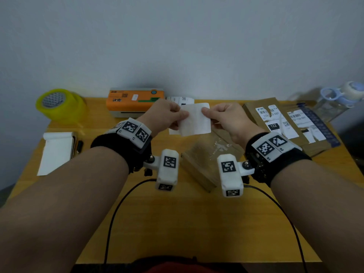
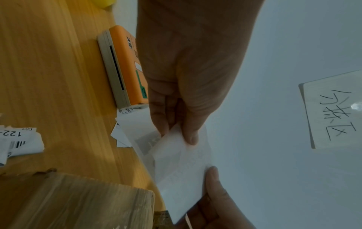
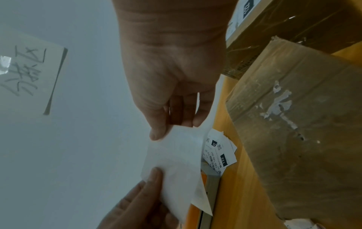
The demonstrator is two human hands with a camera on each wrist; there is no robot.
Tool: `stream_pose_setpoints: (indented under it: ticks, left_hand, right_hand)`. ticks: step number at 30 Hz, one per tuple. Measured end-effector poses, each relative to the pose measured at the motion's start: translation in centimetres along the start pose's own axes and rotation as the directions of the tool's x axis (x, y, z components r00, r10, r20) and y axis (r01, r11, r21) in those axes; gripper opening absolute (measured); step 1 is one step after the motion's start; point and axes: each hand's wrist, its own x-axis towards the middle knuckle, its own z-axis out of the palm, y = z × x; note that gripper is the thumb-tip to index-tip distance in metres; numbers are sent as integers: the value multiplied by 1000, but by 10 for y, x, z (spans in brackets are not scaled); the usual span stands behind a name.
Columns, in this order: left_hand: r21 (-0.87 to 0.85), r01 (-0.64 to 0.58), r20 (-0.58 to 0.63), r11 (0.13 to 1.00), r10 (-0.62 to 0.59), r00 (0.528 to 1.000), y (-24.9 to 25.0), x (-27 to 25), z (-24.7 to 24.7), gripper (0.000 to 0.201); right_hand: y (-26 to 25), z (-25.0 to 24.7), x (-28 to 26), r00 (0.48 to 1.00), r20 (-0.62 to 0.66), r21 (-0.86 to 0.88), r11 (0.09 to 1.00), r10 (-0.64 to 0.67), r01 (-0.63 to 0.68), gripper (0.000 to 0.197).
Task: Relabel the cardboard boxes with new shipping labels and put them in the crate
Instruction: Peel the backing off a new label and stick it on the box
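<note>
- The left hand (image 1: 167,115) pinched the left edge of the label (image 1: 195,120) between thumb and fingers; the right hand (image 1: 229,120) pinched its right edge the same way; the white sheet hung above the table (image 1: 177,213) at the frame's centre, its blank side toward the head camera.
- In the left wrist view the label (image 2: 182,167) looked like two thin layers parted near the left thumb; whether one was backing could not be told.
- A box (image 1: 204,160) lay just below the hands at centre, bare on top but for torn white scraps; two more boxes (image 1: 285,123) sat at the right, old labels half ripped.
- More printed labels (image 3: 219,153) lay loose on the table beyond the hands, beside the printer (image 1: 135,101), orange-topped at upper centre.
- A yellow tape roll (image 1: 59,104) stood at upper left; a white pad (image 1: 56,152) lay at the left edge; a clear bottle (image 1: 334,101) stood at upper right.
- A handwritten sign (image 2: 333,113) was taped to the wall.
</note>
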Motion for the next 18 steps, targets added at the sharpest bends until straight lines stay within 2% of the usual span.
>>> stream_pose_setpoints:
  ticks: [5, 10, 15, 18]
  left_hand:
    - [70, 6, -11, 998, -5, 1000, -8, 2, 0, 21]
    - [43, 48, -22, 998, -47, 999, -16, 3, 1, 18]
    - [12, 71, -35, 997, -70, 997, -23, 5, -1, 31]
    - [23, 78, -33, 997, -78, 996, -26, 5, -2, 28]
  right_hand:
    - [4, -5, 2, 1000, -4, 17, 1000, 23, -23, 19]
    - [10, -5, 3, 999, -34, 5, 999, 35, -35, 23]
    - [14, -11, 6, 998, -42, -27, 999, 44, -45, 24]
    - [17, -16, 9, 998, -48, -56, 997, 46, -49, 26]
